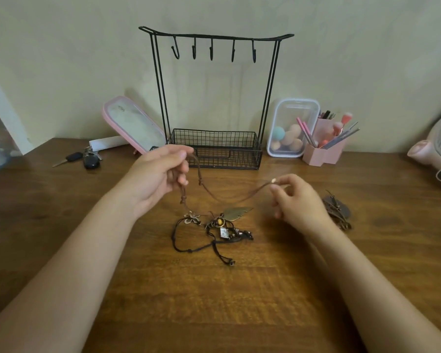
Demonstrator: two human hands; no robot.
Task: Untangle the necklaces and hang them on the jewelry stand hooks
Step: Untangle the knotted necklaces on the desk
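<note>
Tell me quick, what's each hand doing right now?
Left hand: grips the brown necklace cord.
Right hand: pinches the same cord's other end.

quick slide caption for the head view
The left hand and right hand pinch a brown cord over the tangled necklaces; the five hooks of the jewelry stand hang bare.

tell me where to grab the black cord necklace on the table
Probably pinch the black cord necklace at its open loop on the left, coming from above-left: there the cord lies alone, clear of the tangled pendants.
</note>
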